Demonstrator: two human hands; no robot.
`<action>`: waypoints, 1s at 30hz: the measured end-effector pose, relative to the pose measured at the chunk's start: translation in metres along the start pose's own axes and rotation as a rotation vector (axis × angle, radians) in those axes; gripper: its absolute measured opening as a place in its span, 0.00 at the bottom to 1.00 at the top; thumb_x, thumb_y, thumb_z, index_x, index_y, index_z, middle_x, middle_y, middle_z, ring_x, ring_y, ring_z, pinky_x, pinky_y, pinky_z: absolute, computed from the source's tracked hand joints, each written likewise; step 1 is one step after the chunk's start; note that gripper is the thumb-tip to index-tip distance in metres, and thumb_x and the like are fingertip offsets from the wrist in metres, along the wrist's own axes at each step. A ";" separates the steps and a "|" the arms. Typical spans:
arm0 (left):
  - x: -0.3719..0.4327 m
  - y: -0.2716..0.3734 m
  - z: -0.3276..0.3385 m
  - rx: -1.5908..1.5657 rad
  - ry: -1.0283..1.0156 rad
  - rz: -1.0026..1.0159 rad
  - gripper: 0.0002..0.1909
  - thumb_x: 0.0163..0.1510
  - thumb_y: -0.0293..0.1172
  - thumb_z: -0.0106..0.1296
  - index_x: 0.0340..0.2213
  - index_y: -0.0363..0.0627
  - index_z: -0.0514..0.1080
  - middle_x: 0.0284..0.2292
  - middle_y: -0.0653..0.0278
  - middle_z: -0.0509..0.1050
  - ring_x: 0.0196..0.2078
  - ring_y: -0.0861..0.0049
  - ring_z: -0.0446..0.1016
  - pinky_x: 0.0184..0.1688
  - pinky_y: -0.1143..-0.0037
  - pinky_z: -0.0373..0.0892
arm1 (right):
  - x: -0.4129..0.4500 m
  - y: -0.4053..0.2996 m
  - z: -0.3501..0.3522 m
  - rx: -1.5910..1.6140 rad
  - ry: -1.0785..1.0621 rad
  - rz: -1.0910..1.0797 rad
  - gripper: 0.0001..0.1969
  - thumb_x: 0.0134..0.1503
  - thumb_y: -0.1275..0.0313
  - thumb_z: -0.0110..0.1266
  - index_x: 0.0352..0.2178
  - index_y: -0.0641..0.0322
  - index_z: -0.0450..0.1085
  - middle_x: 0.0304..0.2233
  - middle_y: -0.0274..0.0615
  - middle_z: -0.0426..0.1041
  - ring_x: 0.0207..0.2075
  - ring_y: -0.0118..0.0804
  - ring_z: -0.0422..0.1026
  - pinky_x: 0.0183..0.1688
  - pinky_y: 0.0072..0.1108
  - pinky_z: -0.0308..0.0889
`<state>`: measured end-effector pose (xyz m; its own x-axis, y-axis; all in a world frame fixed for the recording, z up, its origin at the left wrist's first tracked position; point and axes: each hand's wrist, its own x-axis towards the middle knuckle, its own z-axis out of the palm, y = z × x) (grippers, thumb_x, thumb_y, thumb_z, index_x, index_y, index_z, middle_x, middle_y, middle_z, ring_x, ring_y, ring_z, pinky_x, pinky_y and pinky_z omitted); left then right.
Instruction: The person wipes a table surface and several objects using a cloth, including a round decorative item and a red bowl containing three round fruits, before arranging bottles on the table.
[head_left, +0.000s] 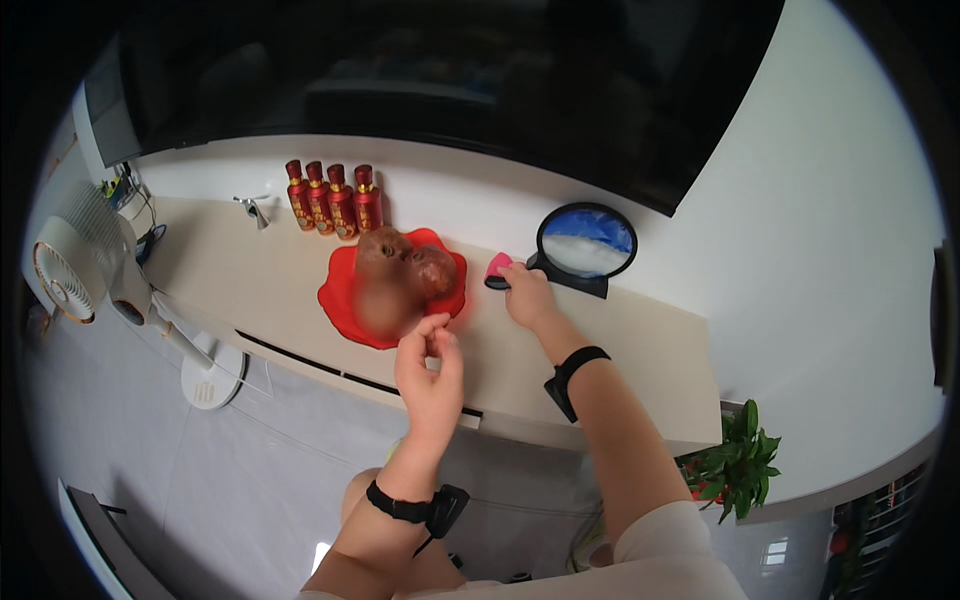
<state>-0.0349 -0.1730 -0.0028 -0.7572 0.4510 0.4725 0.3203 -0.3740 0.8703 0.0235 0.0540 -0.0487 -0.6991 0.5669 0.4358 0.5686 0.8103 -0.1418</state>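
Note:
My right hand (532, 296) has its fingertips on a small pink-and-black object (498, 264), gripping it against the cabinet top. What kind of object it is, I cannot tell. Close to its right stands a round black-framed mirror (589, 240) on a black base. My left hand (429, 367) hovers by the front edge of the cabinet, its fingers loosely curled, with nothing visible in it. Just beyond that hand lies a red scalloped plate (339, 300). It bears round, reddish-brown fruits (435, 271) that resemble pomegranates; the front part of the pile is blurred.
Several red bottles (341, 202) line the wall behind the plate, on the pale cabinet (637, 352). A silver ornament (255, 214) is farther left. Overhead is a large black television (450, 90). A white fan (67, 281) stands left, a leafy plant (739, 461) right.

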 end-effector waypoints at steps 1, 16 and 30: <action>0.003 -0.001 0.004 -0.047 0.021 -0.015 0.10 0.54 0.22 0.47 0.39 0.37 0.68 0.27 0.72 0.67 0.28 0.88 0.64 0.33 0.85 0.62 | -0.002 0.009 0.000 -0.004 -0.007 0.007 0.16 0.49 0.78 0.45 0.40 0.57 0.71 0.41 0.43 0.72 0.43 0.47 0.69 0.43 0.30 0.66; 0.001 -0.001 0.025 -0.360 0.014 -0.297 0.13 0.50 0.18 0.43 0.39 0.36 0.68 0.26 0.73 0.65 0.25 0.90 0.62 0.28 0.87 0.60 | -0.131 0.045 -0.189 0.799 -0.623 0.607 0.16 0.53 0.72 0.50 0.46 0.56 0.69 0.34 0.38 0.75 0.34 0.32 0.73 0.37 0.21 0.67; 0.004 -0.003 0.052 -0.363 -0.021 -0.339 0.12 0.51 0.19 0.44 0.39 0.36 0.67 0.25 0.72 0.65 0.25 0.88 0.63 0.30 0.86 0.61 | -0.075 0.160 -0.077 -0.155 -0.157 0.394 0.19 0.49 0.74 0.49 0.42 0.41 0.72 0.47 0.39 0.66 0.46 0.47 0.64 0.49 0.33 0.65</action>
<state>-0.0095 -0.1284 0.0040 -0.7716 0.6110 0.1773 -0.1638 -0.4600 0.8727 0.2003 0.1300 -0.0353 -0.4669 0.8530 0.2332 0.8545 0.5031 -0.1295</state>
